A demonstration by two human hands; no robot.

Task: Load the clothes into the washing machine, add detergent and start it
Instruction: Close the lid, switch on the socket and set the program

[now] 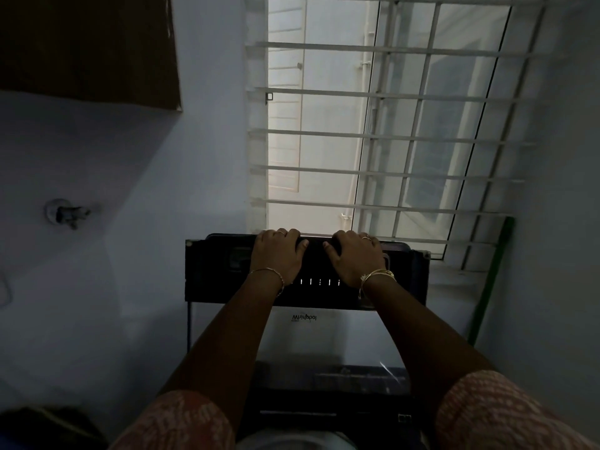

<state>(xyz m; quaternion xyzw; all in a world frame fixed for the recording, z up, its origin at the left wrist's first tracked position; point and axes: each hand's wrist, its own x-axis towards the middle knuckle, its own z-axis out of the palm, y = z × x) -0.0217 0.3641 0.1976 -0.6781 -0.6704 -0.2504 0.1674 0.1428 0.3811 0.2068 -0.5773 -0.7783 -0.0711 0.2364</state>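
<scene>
A top-loading washing machine stands below me in dim light, with its lid (406,277) raised upright against the window. The lid has a dark upper panel and a white lower part (324,339) carrying an upside-down logo. My left hand (276,254) and my right hand (355,256) both grip the lid's top edge, fingers curled over it and thumbs on the dark panel. A dark control strip (331,381) lies below the lid. At the bottom edge a pale rounded shape (292,441) shows; I cannot tell what it is. No clothes or detergent are visible.
A barred window (389,134) fills the wall straight behind the lid. A wall tap (66,214) juts out on the left. A green pole (490,280) leans in the right corner. A dark cabinet (84,47) hangs upper left, and a dark object (48,427) sits bottom left.
</scene>
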